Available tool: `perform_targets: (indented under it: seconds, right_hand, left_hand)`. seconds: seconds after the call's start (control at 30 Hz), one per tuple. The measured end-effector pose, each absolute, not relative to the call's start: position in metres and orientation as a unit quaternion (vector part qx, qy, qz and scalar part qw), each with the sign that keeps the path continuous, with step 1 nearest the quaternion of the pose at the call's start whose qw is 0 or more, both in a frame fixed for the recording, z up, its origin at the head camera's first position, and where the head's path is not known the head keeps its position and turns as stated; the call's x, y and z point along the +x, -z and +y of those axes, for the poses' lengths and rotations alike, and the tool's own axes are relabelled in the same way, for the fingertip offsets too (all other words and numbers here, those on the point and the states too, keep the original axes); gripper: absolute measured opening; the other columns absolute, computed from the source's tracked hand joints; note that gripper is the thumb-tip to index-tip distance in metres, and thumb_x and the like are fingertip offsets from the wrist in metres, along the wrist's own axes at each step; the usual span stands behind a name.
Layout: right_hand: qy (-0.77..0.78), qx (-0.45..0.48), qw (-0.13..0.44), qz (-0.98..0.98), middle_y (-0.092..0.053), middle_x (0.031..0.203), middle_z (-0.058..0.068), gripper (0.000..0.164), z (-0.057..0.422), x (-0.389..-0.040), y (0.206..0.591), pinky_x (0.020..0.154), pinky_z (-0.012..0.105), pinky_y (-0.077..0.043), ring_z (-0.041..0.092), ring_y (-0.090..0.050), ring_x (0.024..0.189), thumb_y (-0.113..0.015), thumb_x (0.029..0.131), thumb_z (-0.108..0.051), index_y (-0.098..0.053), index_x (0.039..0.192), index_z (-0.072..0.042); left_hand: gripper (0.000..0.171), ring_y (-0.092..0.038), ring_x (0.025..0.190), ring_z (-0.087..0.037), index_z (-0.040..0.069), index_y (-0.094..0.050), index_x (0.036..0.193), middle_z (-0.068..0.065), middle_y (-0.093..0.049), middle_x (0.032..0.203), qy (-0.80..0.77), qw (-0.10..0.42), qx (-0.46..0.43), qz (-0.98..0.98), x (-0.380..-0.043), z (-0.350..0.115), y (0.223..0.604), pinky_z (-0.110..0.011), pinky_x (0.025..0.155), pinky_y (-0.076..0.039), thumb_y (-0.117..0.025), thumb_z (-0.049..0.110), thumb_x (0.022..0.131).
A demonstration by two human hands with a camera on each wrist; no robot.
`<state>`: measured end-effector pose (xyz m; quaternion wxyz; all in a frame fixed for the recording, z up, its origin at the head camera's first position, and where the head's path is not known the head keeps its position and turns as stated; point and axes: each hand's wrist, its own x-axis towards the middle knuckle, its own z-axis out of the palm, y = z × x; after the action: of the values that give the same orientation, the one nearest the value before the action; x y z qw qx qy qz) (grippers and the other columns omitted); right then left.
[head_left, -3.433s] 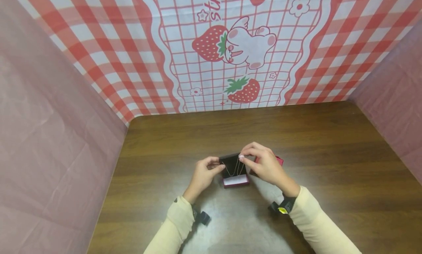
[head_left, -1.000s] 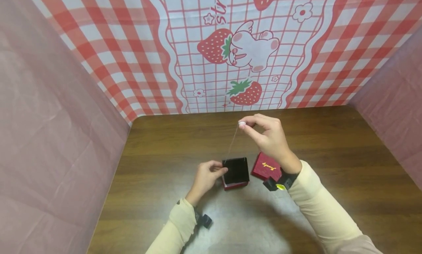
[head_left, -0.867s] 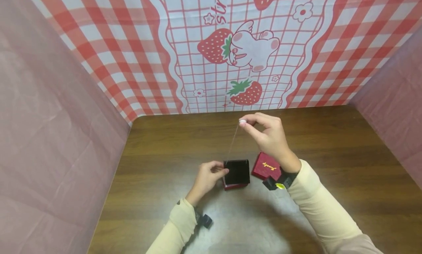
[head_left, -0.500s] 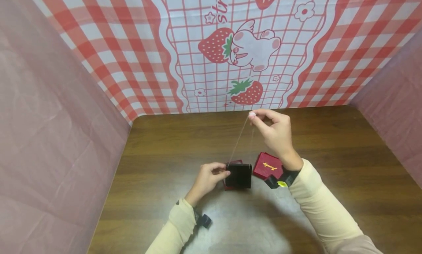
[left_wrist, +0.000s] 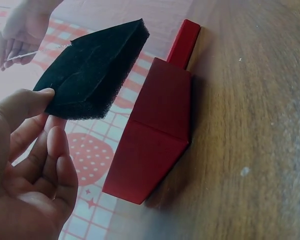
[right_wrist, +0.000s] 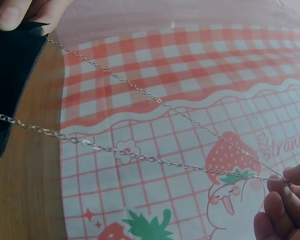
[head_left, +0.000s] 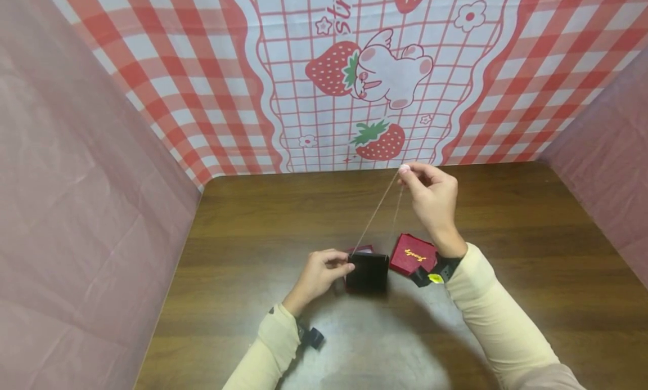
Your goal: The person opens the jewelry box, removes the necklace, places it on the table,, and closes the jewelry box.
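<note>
My left hand (head_left: 319,274) pinches the left edge of a black foam pad (head_left: 368,273), thumb on its face. In the left wrist view the foam pad (left_wrist: 90,70) is tilted and clear of the red box base (left_wrist: 150,125). A thin silver necklace chain (right_wrist: 159,101) runs in two strands from slits in the pad to my right hand (head_left: 436,198). That hand pinches the chain's end between thumb and fingertips, high and to the right of the pad. Both strands look taut. From the head, the pad hides most of the box base (head_left: 365,248).
A red box lid (head_left: 412,255) with gold lettering lies on the wooden table (head_left: 243,227), right of the pad and beneath my right wrist. A strawberry-print cloth (head_left: 374,80) hangs behind the table. Pink cloth stands at both sides.
My right hand has risen and moved right, drawing the slack chain straight. The foam pad, over the box earlier, has tilted toward me and shifted slightly right in my left hand.
</note>
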<state>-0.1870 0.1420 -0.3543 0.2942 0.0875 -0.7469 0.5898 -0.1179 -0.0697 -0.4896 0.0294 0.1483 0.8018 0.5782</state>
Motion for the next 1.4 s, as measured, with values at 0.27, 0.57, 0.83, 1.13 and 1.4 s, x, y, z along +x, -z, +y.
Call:
perform_targets:
  seconds: [0.27, 0.57, 0.83, 1.13, 1.4]
  right_hand:
    - [-0.608, 0.057, 0.305, -0.731, -0.063, 0.065, -0.023, 0.018, 0.145, -0.189, 0.356, 0.059, 0.01, -0.048, -0.002, -0.059, 0.06, -0.069, 0.089, -0.006, -0.071, 0.092, 0.011]
    - [-0.609, 0.107, 0.303, -0.725, -0.063, 0.068, -0.021, 0.017, 0.142, -0.191, 0.357, 0.058, 0.012, -0.046, 0.002, -0.06, 0.063, -0.068, 0.089, -0.004, -0.069, 0.092, 0.013]
    - [-0.623, 0.03, 0.341, -0.703, -0.063, 0.063, -0.019, 0.018, 0.143, -0.196, 0.362, 0.059, 0.012, -0.046, -0.001, -0.058, 0.059, -0.068, 0.09, -0.007, -0.071, 0.092, 0.011]
    - [-0.633, -0.038, 0.359, -0.685, -0.06, 0.057, -0.017, 0.017, 0.155, -0.2, 0.365, 0.052, 0.013, -0.041, -0.001, -0.054, 0.054, -0.068, 0.089, -0.009, -0.071, 0.092, 0.008]
    - [-0.625, -0.007, 0.339, -0.704, -0.061, 0.062, -0.02, 0.022, 0.164, -0.199, 0.363, 0.058, 0.011, -0.048, -0.001, -0.059, 0.059, -0.069, 0.089, -0.01, -0.071, 0.094, 0.011]
  left_hand:
    - [0.018, -0.061, 0.073, -0.004, -0.004, -0.073, 0.096, -0.017, -0.072, 0.087, -0.579, 0.02, 0.169, 0.797, -0.118, -0.071, 0.486, -0.018, 0.073, -0.056, -0.075, 0.009, 0.083]
    - [0.018, -0.067, 0.077, -0.015, -0.004, -0.074, 0.098, -0.016, -0.072, 0.089, -0.554, -0.005, 0.21, 0.805, -0.116, -0.068, 0.484, -0.021, 0.073, -0.057, -0.074, 0.007, 0.084]
    - [0.016, -0.067, 0.072, -0.02, -0.006, -0.074, 0.096, -0.017, -0.072, 0.085, -0.537, -0.031, 0.244, 0.807, -0.115, -0.066, 0.482, -0.023, 0.067, -0.057, -0.074, 0.004, 0.083]
    - [0.015, -0.066, 0.076, -0.018, -0.005, -0.074, 0.094, -0.015, -0.072, 0.086, -0.541, -0.027, 0.244, 0.804, -0.114, -0.071, 0.481, -0.022, 0.072, -0.057, -0.075, 0.004, 0.082]
    - [0.017, -0.066, 0.079, -0.014, -0.005, -0.072, 0.096, -0.018, -0.072, 0.09, -0.591, -0.02, 0.186, 0.785, -0.111, -0.074, 0.485, -0.024, 0.075, -0.058, -0.074, 0.005, 0.083]
